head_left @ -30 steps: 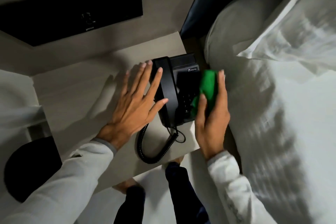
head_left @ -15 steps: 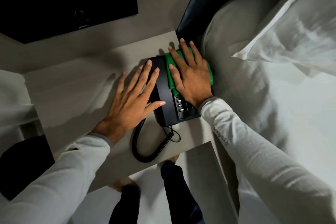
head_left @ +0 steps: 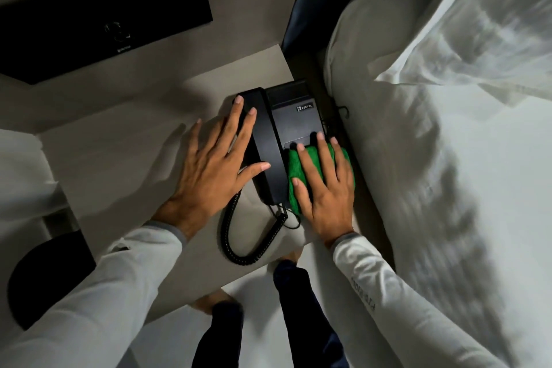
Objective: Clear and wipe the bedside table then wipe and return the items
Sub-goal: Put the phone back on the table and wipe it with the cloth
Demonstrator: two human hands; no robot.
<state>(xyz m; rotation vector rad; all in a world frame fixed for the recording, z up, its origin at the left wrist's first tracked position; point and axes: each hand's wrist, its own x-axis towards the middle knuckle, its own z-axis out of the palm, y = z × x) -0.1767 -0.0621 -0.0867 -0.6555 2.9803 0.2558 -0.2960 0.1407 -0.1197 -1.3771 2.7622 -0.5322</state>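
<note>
While your left hand (head_left: 213,172) lies flat and open, fingers on the handset (head_left: 263,140), your right hand (head_left: 324,185) presses the green cloth (head_left: 294,170) palm-down on the telephone (head_left: 294,116). It sits at the bedside table's (head_left: 119,158) 3 o'clock edge, beside the bed (head_left: 448,188); bare tabletop lies toward 9 o'clock.

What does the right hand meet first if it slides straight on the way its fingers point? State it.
Likely nothing but the telephone top: the right hand with the green cloth crosses the brand label, then the table's far edge.
</note>
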